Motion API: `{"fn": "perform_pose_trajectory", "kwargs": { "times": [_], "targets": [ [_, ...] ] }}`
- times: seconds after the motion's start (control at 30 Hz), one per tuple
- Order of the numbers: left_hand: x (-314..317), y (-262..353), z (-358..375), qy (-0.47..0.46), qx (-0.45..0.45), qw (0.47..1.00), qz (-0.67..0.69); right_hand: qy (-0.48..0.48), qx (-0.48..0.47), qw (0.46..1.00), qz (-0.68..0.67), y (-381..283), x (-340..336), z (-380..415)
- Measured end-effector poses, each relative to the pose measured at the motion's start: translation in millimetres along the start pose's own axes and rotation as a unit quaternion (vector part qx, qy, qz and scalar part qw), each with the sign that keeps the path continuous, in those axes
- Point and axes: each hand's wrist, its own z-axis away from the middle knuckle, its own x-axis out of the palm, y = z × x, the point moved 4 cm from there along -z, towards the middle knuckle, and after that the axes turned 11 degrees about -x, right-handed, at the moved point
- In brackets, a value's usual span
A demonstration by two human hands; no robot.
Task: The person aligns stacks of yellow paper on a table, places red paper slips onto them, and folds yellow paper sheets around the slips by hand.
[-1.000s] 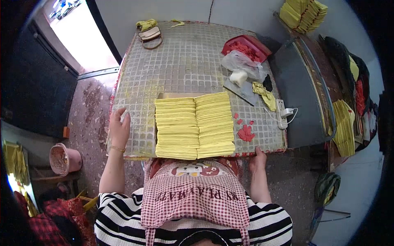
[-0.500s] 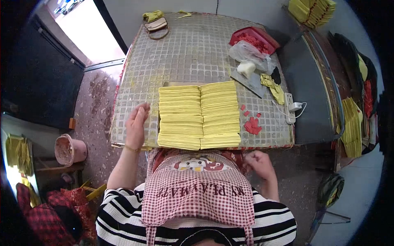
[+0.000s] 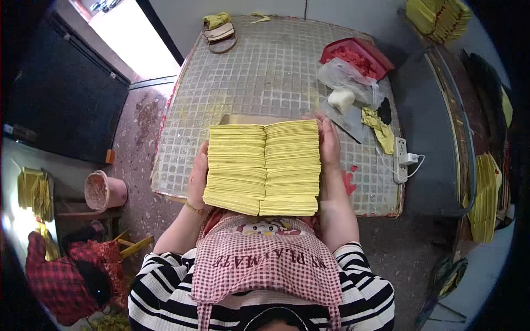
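Gridded tabletop [image 3: 248, 77] | left fingers [image 3: 202, 157] partly hidden, right fingers [image 3: 329, 133] | both clasping yellow stack [image 3: 264, 168]

Pale-walled room with a bright doorway [image 3: 135, 41]
White glare fills the opening at upper left, beside a dark door [image 3: 61, 88]; the speckled floor [image 3: 141, 143] carries darker blotches; a grid-patterned worktop [image 3: 237, 83] with red edging reaches toward the back wall [image 3: 359, 16], which a thin dark vertical line [image 3: 306, 10] crosses; a dark grey panel [image 3: 428, 121] stands along the right; a yellow frame [image 3: 137, 247] sits low at left, with bright light [image 3: 23, 218] farther left.
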Motion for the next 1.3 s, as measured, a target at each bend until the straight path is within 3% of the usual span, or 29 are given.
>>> {"fn": "perform_pose_trajectory", "kwargs": {
  "times": [0.13, 0.17, 0.27, 0.43, 0.57, 0.8, 0.97, 1.1, 1.3],
  "targets": [
    [4.9, 4.4, -3.4, -0.051, 0.047, 0.995, -0.074, -0.008, -0.01, 1.0, 0.029, -12.8, 13.8, 2.6],
    [4.1, 1.5, -3.1, -0.038, 0.089, 0.983, -0.155, -0.009, -0.001, 0.999, 0.036, -14.5, 12.1, 0.5],
    [6.0, -11.0, 2.0, 0.006, 0.214, 0.899, -0.383, -0.017, 0.023, 0.998, 0.06, -19.1, 8.7, -5.6],
    [-1.0, -19.5, 0.5, 0.005, 0.166, 0.918, -0.36, -0.034, 0.003, 0.989, 0.143, -12.4, 2.2, -4.9],
    [6.3, -3.6, 11.1, -0.007, 0.167, 0.909, -0.381, 0.003, 0.034, 0.992, 0.12, -36.6, 14.2, 12.5],
    [-7.6, -16.0, 14.4, -0.033, 0.149, 0.907, -0.393, 0.046, 0.055, 0.992, 0.101, -23.5, 5.9, 33.3],
    [-5.8, -13.8, 10.2, -0.017, 0.017, 0.967, -0.253, 0.063, 0.038, 0.991, 0.109, -21.3, -0.1, 36.0],
    [-12.4, -21.3, 6.3, -0.069, -0.118, 0.988, 0.072, 0.071, 0.025, 0.989, 0.127, -25.9, 3.6, 35.7],
    [-37.1, -28.6, -8.5, -0.016, -0.08, 0.993, 0.081, 0.068, 0.056, 0.988, 0.129, -27.0, -10.9, 26.5]
  ]
}}
